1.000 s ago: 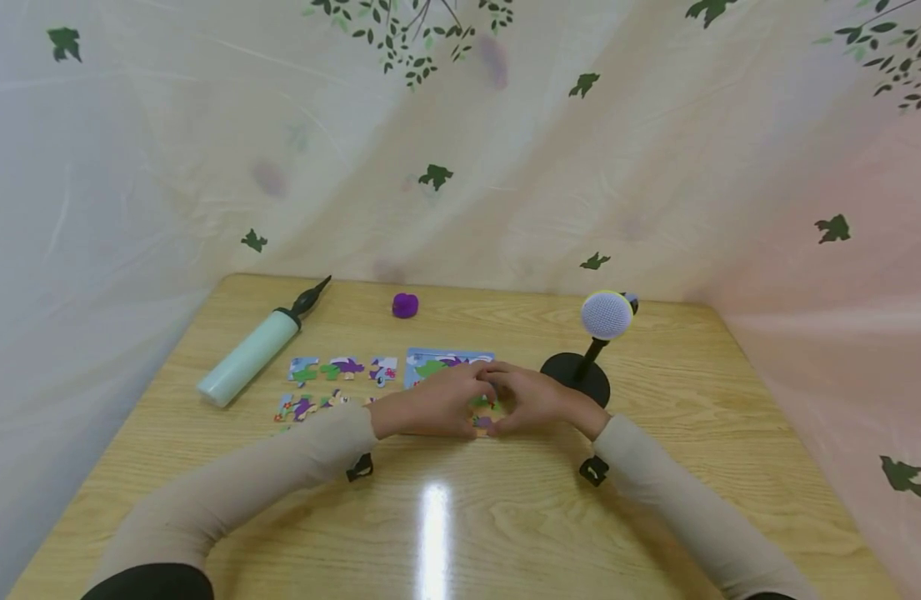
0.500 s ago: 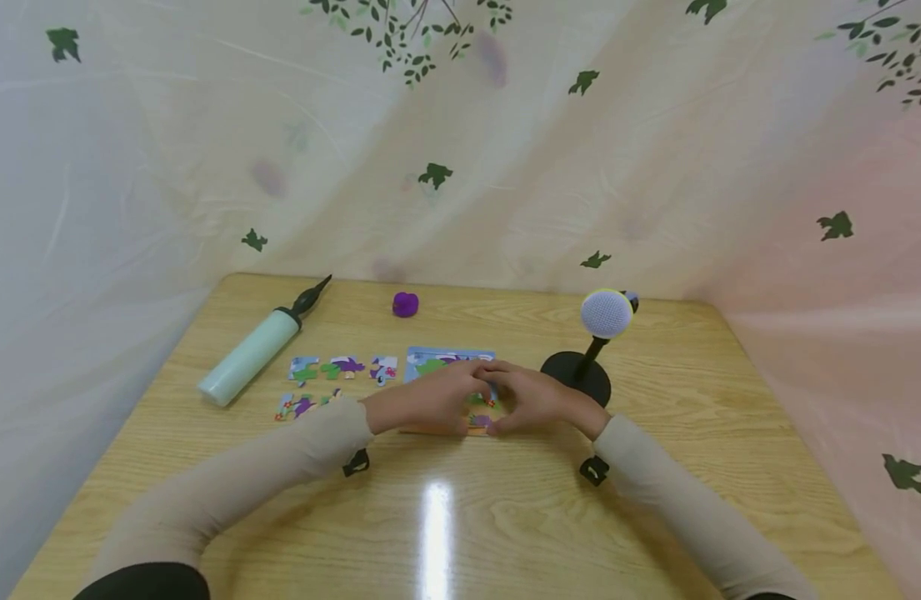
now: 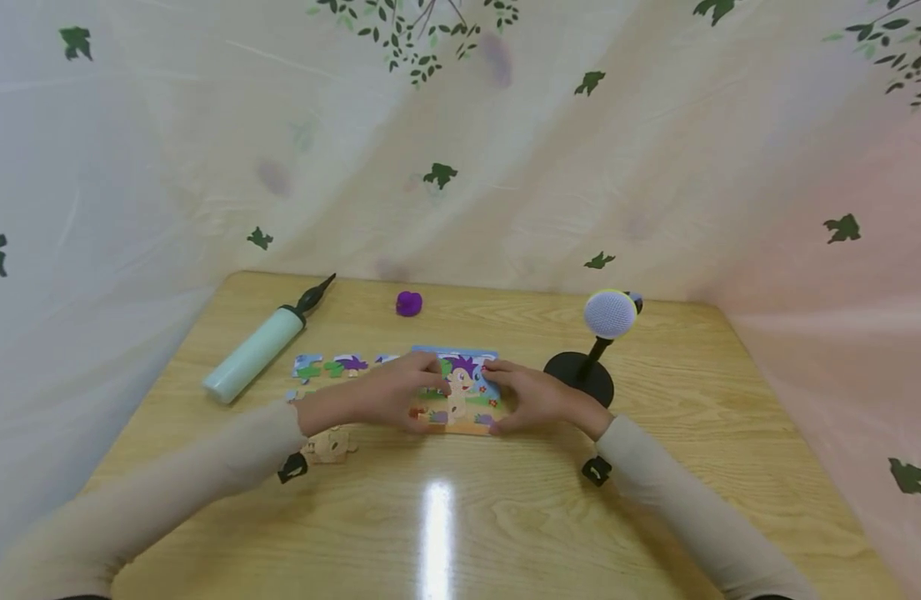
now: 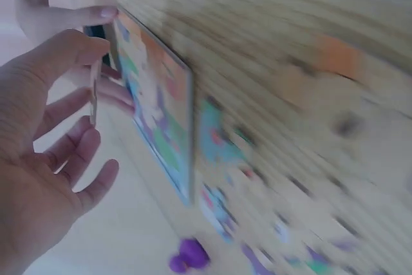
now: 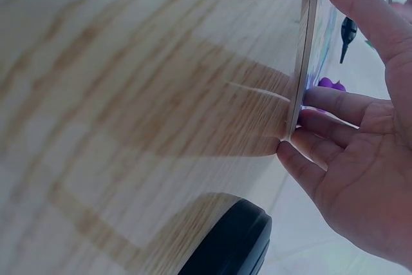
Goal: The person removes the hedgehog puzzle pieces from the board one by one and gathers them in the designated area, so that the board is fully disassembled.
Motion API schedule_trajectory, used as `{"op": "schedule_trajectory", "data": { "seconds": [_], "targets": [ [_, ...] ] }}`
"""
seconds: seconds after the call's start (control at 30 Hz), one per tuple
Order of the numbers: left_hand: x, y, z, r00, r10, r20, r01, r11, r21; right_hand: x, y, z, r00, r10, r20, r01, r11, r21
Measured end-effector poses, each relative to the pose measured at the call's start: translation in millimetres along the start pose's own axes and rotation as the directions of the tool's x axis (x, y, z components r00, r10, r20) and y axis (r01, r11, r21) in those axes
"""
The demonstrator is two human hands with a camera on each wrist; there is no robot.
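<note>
In the head view a puzzle board (image 3: 460, 427) shows a purple-haired cartoon figure. My left hand (image 3: 388, 390) is over the board's left part. Thumb and fingers pinch a thin puzzle piece (image 4: 94, 91), seen edge-on in the left wrist view, so its picture is hidden. At the board's right edge is my right hand (image 3: 538, 396), thumb toward the near corner and fingers farther back. The right wrist view has its fingertips (image 5: 312, 98) resting along the edge, fingers spread and fairly straight. Loose puzzle pieces (image 3: 349, 364) lie left of the board, some hidden under my left forearm.
A microphone (image 3: 610, 315) on a round black stand (image 3: 573, 379) stands close behind my right hand. To the far left lies a pale green hand pump (image 3: 256, 354). A small purple toy (image 3: 408, 303) sits near the table's back edge. Beige pieces (image 3: 329, 447) lie by my left wrist.
My left hand has moved left from beside my right hand, uncovering the board's middle and carrying a piece. Beige pieces now show below my left wrist. My right hand stays at the board's edge.
</note>
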State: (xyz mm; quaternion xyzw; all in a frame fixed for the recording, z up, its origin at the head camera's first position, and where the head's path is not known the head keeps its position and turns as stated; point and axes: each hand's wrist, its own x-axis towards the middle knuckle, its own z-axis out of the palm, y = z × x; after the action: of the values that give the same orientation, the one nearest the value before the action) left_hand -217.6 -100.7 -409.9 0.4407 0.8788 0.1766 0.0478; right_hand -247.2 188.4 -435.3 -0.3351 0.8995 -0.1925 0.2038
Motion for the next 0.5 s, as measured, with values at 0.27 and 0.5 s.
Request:
{"op": "schedule_trajectory", "data": {
  "seconds": [0.27,0.5],
  "targets": [
    [-54.2,-14.1,-6.1,0.999,-0.025,-0.02,0.025,0.999,-0.02,0.9,1.7,2.1,1.0,0.001,-0.003,-0.001,1.0,0.004],
    [-81.2,-19.3,-2.0,0.999,-0.038,-0.016,0.038,0.999,-0.02,0.0,-1.1,-0.2,1.0,0.01,-0.001,-0.01,1.0,0.0]
  ]
}}
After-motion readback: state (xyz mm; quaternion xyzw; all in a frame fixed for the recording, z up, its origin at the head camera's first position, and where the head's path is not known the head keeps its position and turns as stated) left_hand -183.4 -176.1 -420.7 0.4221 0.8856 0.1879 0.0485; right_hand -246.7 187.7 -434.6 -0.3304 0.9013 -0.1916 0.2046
